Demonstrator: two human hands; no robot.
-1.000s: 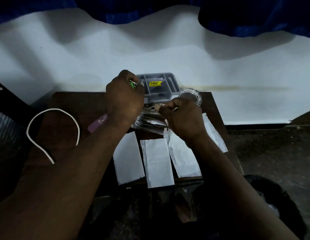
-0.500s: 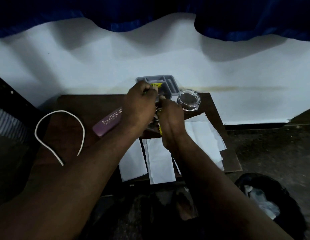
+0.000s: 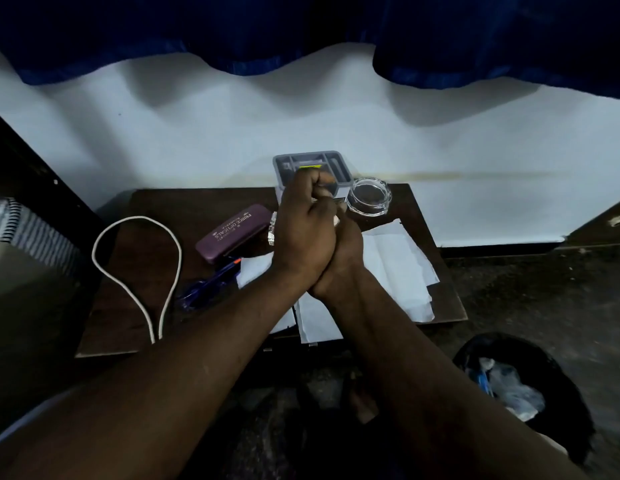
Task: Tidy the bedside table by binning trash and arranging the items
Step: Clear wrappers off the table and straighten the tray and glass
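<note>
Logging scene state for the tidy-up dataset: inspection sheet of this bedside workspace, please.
Surface: dark brown wooden bedside table, front right covered.
Job's things: grey plastic compartment tray at the back; clear round glass dish right of it; purple spectacle case; blue pens in front of the case.
Clutter: white paper sheets front right; small crumpled silvery scrap right of the case.
Hands: left hand curled, lying over right hand; contents hidden.
Cables: white cord looped on the table's left.
Surroundings: black bin holding trash, floor right; blue curtain; white wall.
</note>
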